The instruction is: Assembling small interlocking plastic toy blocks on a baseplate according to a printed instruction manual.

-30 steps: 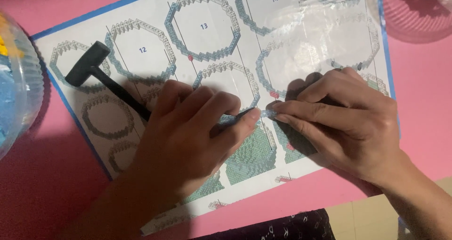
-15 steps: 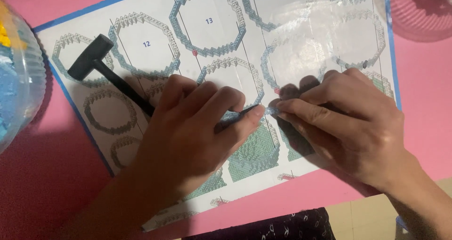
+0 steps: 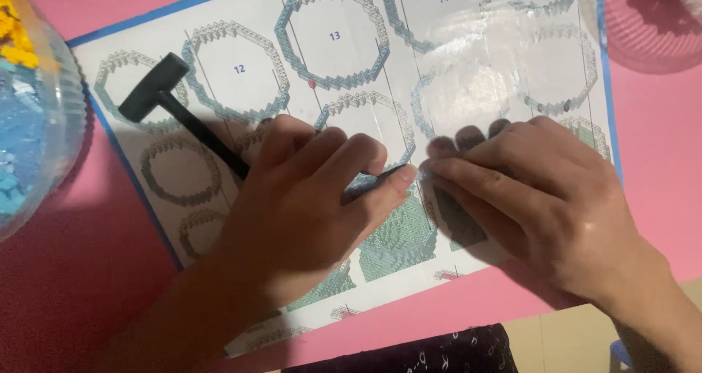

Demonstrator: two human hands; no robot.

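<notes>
Pink tabletop (image 3: 658, 132), both hands pressed together over a printed instruction sheet (image 3: 468, 44).
Since a second ago the hands have hardly shifted: left hand (image 3: 307, 205) and right hand (image 3: 534, 190) meet fingertip to fingertip, fingers closed on a small piece I cannot make out. Black toy hammer (image 3: 157, 95) lies at ten o'clock, a clear tub (image 3: 66, 124) at nine; open room lies at three o'clock.

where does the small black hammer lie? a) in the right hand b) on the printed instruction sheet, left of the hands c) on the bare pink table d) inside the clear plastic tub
b: the small black hammer lies on the printed instruction sheet, its handle running under the left hand.
</notes>
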